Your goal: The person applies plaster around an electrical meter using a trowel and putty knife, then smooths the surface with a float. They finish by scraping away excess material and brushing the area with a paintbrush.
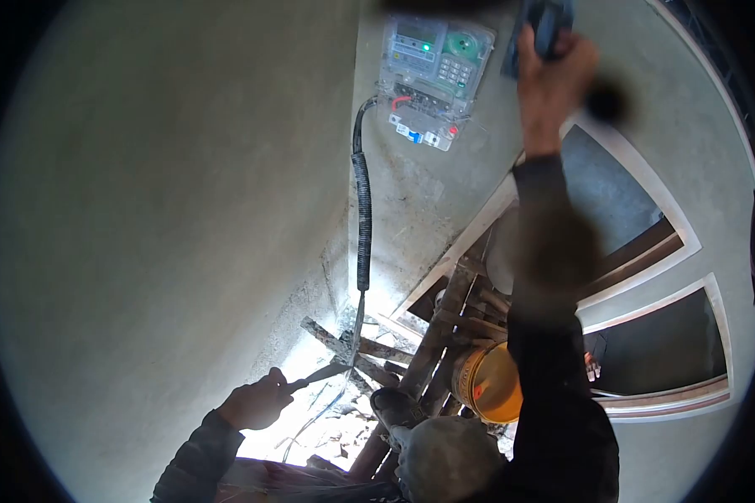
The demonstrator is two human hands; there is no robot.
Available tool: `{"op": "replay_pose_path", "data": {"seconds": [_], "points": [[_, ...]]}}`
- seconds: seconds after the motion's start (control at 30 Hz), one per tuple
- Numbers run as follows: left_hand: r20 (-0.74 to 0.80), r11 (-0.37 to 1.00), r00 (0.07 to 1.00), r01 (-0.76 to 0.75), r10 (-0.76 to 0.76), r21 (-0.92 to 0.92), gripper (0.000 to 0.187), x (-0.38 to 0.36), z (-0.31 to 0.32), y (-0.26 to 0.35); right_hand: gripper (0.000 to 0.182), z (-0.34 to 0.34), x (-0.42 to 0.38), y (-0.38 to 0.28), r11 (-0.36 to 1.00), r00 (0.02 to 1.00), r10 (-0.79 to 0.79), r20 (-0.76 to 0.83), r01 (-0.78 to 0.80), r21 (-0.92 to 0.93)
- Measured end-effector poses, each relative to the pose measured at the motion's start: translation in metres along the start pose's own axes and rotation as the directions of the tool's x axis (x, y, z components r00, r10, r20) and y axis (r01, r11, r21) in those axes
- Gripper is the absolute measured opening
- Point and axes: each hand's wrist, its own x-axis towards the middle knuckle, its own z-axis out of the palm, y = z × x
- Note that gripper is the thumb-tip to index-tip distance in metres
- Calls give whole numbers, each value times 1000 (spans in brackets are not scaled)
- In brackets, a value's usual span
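My left hand point(256, 402) is low in the view, its fingers wrapped round the handle of a pointing trowel. The narrow blade of the trowel point(327, 371) points right, in front of wooden poles and bright rubble below. My right hand point(554, 88) is raised at the upper right, closed round the grip of a blue-grey plastering float point(513, 60). The float lies at the grey wall point(486, 159), right of the electricity meter point(436, 63); whether it touches cannot be told. Dark blurred spots hide part of my right arm.
A black corrugated conduit point(363, 222) runs down the wall corner from the meter. Wooden scaffold poles point(432, 348) stand below, beside a yellow bucket point(502, 384). My shoe point(394, 408) rests near the poles. Pale window frames point(684, 230) line the right wall.
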Motion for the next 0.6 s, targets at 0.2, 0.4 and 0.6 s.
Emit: {"op": "replay_pose_path", "data": {"seconds": [0.2, 0.4, 0.6], "points": [[2, 997, 998, 68, -68, -39, 35, 3, -2, -2, 43, -29, -136, -16, 973, 979, 127, 158, -92, -210], [1, 996, 1000, 23, -23, 84, 33, -2, 21, -22, 43, -68, -235, -4, 968, 907, 246, 343, -209, -143], [86, 988, 987, 144, -138, -58, 31, 0, 4, -4, 46, 2, 47, -16, 991, 992, 82, 91, -71, -116]]}}
